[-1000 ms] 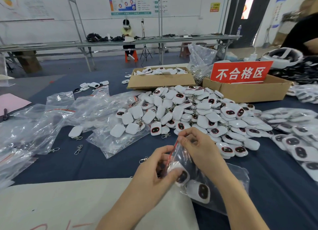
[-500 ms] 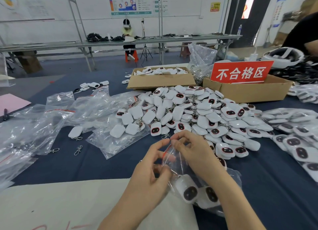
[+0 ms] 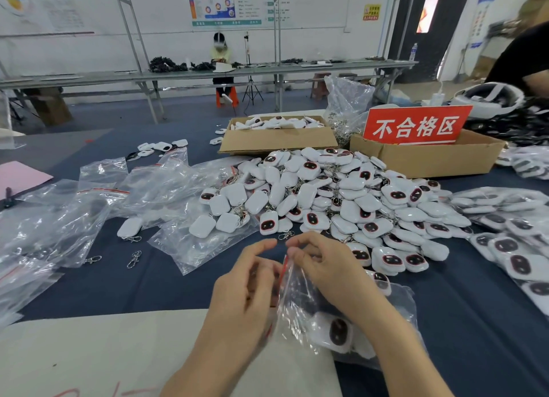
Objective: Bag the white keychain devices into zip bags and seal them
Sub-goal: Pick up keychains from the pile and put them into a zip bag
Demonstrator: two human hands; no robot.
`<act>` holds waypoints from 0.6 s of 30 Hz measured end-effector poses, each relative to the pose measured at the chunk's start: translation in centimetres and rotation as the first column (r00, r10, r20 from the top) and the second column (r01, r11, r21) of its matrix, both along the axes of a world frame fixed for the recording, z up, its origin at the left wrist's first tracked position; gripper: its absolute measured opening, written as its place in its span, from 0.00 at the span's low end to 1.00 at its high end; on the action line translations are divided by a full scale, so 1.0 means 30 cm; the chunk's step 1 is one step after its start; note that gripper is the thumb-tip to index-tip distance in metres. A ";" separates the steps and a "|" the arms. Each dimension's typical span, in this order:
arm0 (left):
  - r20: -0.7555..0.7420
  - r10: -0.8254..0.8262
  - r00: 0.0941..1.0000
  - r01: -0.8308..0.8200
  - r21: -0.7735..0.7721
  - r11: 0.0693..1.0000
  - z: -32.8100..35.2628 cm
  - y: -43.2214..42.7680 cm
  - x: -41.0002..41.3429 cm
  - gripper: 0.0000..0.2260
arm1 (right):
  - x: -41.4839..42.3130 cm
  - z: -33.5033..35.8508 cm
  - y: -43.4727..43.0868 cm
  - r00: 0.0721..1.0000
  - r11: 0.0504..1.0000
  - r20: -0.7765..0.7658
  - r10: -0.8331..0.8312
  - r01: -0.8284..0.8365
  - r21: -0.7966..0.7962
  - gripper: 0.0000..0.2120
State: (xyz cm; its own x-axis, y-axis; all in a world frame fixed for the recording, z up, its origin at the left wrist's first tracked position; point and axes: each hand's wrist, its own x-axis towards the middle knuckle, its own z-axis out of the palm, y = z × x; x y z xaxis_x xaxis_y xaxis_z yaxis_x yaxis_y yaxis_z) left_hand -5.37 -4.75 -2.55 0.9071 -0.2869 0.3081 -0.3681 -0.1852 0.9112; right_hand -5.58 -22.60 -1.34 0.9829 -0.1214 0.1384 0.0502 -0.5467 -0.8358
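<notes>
A clear zip bag (image 3: 300, 295) with a red strip along its mouth stands between my hands at the table's near edge. Inside it, low down, lie white keychain devices (image 3: 335, 332) with dark oval faces. My right hand (image 3: 329, 272) pinches the top of the bag at the red strip. From the left, my left hand (image 3: 246, 289) holds the bag's mouth, its index finger raised. Just behind my hands is a large heap of loose white keychain devices (image 3: 341, 200).
Empty zip bags (image 3: 89, 203) lie spread on the left with loose metal clasps (image 3: 133, 258). Two cardboard boxes (image 3: 279, 142) (image 3: 430, 162) stand behind the heap, one with a red sign (image 3: 416, 126). Filled bags (image 3: 511, 239) lie on the right. A pale sheet (image 3: 89, 352) covers the near edge.
The devices have slid from near the bag's mouth down to its bottom. Both hands have shifted to the bag's top edge, and my left index finger has lifted.
</notes>
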 end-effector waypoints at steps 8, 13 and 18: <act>-0.009 0.188 0.982 -0.187 0.052 0.981 -0.040 0.025 0.068 0.17 | -0.009 0.001 0.014 0.987 0.989 -0.057 0.149 -0.150 -0.009 0.04; -0.035 0.193 0.981 -0.190 0.066 0.980 -0.047 0.018 0.082 0.17 | 0.030 0.000 -0.056 0.972 0.955 0.175 -0.156 0.194 -0.225 0.15; -0.060 0.173 0.983 -0.171 0.033 0.985 -0.046 0.021 0.084 0.15 | 0.089 -0.009 -0.086 0.985 0.873 -0.012 -0.169 0.144 -0.467 0.25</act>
State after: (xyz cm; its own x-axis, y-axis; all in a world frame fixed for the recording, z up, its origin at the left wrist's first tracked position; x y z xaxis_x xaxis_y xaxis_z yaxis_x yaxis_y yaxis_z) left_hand -2.86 -4.12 -3.94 0.9608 -0.1326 0.2433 -0.2710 -0.2664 0.9250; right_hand -2.92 -25.18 -1.60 0.9635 -0.2091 0.1671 -0.1044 -0.8685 -0.4845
